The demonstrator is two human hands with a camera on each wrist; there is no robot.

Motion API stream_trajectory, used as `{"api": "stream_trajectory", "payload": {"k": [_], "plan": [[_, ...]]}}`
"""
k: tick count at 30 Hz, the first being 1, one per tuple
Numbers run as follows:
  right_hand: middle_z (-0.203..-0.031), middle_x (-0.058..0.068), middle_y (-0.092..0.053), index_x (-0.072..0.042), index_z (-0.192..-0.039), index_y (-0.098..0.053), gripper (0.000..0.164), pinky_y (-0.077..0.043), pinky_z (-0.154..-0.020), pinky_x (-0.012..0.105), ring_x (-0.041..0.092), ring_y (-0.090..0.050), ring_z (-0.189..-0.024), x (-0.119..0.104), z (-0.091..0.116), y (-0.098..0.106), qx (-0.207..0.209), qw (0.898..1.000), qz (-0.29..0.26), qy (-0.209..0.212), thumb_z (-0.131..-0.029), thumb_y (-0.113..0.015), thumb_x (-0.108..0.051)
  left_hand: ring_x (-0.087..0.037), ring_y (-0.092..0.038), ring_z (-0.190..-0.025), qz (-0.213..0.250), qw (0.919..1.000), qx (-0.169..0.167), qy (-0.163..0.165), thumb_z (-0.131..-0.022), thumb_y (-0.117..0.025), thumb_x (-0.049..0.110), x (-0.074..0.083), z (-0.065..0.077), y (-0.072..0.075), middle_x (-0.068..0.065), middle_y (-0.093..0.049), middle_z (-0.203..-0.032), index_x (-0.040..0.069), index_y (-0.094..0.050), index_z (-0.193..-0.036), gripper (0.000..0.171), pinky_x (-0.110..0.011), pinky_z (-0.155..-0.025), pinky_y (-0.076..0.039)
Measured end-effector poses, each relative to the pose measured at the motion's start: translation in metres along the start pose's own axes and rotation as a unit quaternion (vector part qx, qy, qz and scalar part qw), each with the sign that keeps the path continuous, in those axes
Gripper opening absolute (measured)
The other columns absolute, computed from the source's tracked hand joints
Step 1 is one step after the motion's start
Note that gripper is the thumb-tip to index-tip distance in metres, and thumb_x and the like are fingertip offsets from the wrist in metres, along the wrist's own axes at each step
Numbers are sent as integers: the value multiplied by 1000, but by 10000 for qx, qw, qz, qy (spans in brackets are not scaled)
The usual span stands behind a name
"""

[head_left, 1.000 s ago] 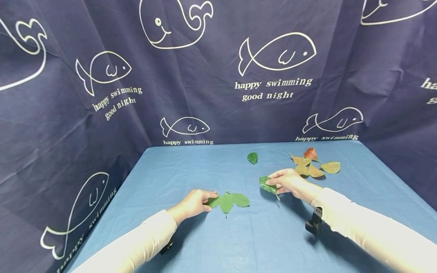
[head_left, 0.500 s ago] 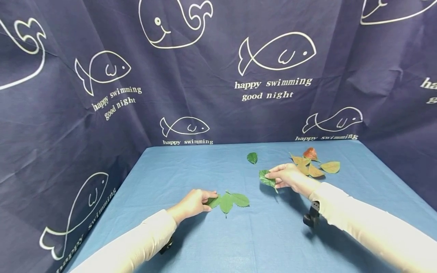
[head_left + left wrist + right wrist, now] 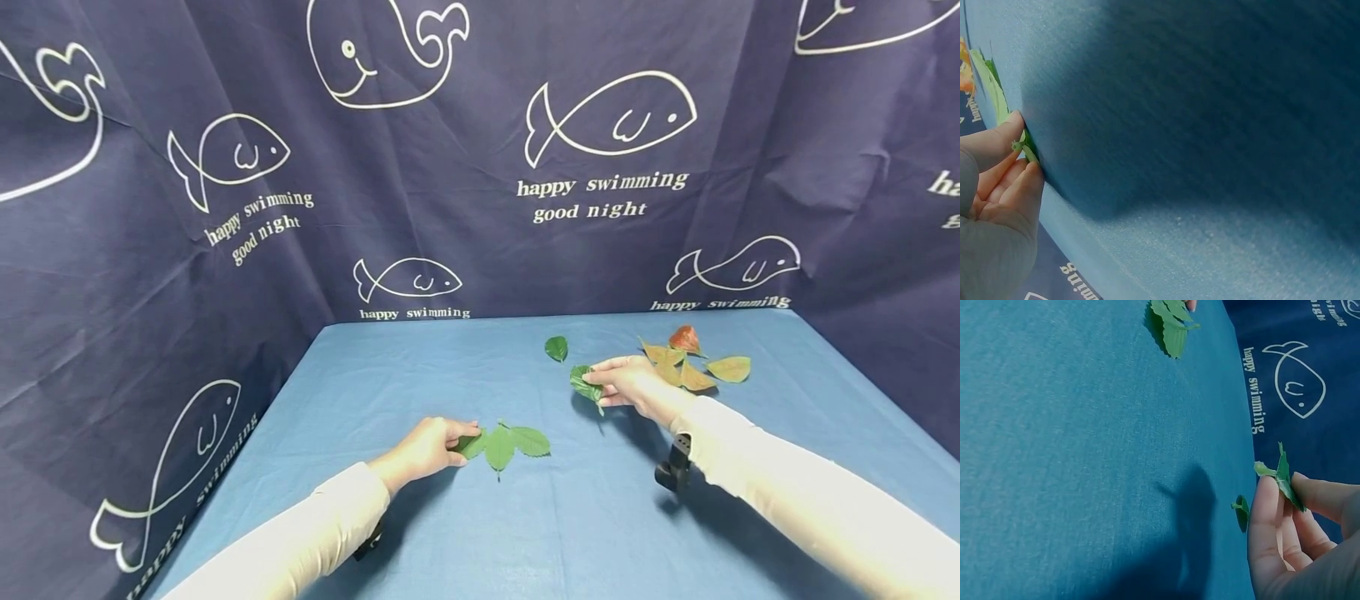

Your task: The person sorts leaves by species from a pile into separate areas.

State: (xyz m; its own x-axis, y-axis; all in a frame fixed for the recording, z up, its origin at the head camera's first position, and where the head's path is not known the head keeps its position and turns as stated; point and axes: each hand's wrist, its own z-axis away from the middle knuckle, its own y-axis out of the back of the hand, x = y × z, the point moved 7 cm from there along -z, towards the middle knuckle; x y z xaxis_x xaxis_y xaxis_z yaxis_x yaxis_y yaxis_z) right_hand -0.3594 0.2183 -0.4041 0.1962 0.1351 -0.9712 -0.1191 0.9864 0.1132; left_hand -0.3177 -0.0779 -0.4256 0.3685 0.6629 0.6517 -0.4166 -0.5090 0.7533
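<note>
My right hand pinches a green leaf between thumb and fingers, raised above the table with its shadow below. In the right wrist view the leaf shows edge-on, its short stem end sticking out past the fingertip. My left hand rests low at the table, thumb and fingertip on a green leaf, partly hidden by the fingers. In the left wrist view the leaf's stem shows between them. That leaf lies in a fan with a middle leaf and a right leaf.
A darker green leaf lies alone farther back. At the back right several yellow-brown leaves and a red leaf are scattered. A blue cloth covers the table; a dark curtain with white fish drawings stands behind.
My right hand, holding its leaf, has moved away from me toward the back of the table, closer to the lone dark leaf. The left hand and the fanned leaves have stayed in place.
</note>
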Motion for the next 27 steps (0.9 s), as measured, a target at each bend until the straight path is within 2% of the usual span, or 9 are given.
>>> {"api": "stream_trajectory", "payload": {"k": [4, 8, 15, 19, 22, 27], "plan": [[-73, -5, -66, 14, -126, -53, 44, -63, -68, 27, 6, -61, -60, 3, -6, -2, 181, 9995, -92, -242, -89, -68, -6, -34, -55, -125, -16, 10000, 13, -30, -83, -73, 0, 0, 0, 1, -14, -51, -142, 3, -61, -131, 50, -41, -100, -52], [-72, -6, -65, 15, -132, -46, 48, -63, -66, 26, 5, -59, -57, 6, -13, -3, 320, 9983, -260, -411, -91, -63, -3, -33, -55, -125, -17, 10000, 8, 4, -83, -73, 0, -1, -1, 1, -13, -51, -143, 3, -61, -131, 50, -40, -100, -52], [-68, -4, -62, 14, -131, -47, 47, -62, -63, 25, 5, -59, -53, 6, -24, 0, 614, 9960, -390, -520, -90, -64, -3, -33, -55, -124, -79, 9999, 62, 20, -82, -74, 1, -1, -2, 3, -13, -52, -142, 4, -61, -131, 51, -37, -99, -53], [-64, -3, -60, 11, -124, -53, 39, -62, -61, 25, 6, -59, -50, 7, -32, 2, 815, 9938, -518, -547, -89, -65, -2, -33, -55, -125, -69, 9999, 90, -29, -82, -74, 0, -1, -2, 4, -14, -52, -142, 2, -61, -131, 50, -38, -99, -52], [-65, -3, -58, 8, -121, -56, 36, -62, -60, 25, 6, -60, -50, 8, -37, 4, 965, 9923, -457, -625, -89, -67, -4, -32, -56, -124, -121, 9999, 108, -35, -82, -74, 0, -1, -2, 4, -13, -53, -142, 3, -61, -131, 50, -37, -99, -53], [-66, -4, -58, 8, -124, -56, 41, -61, -59, 22, 4, -58, -51, 6, -45, 1, 1060, 9921, -225, -640, -88, -69, -7, -33, -56, -123, -238, 9997, 52, -18, -82, -75, 3, -1, -1, 2, -10, -53, -142, 6, -61, -131, 51, -39, -98, -54]]}}
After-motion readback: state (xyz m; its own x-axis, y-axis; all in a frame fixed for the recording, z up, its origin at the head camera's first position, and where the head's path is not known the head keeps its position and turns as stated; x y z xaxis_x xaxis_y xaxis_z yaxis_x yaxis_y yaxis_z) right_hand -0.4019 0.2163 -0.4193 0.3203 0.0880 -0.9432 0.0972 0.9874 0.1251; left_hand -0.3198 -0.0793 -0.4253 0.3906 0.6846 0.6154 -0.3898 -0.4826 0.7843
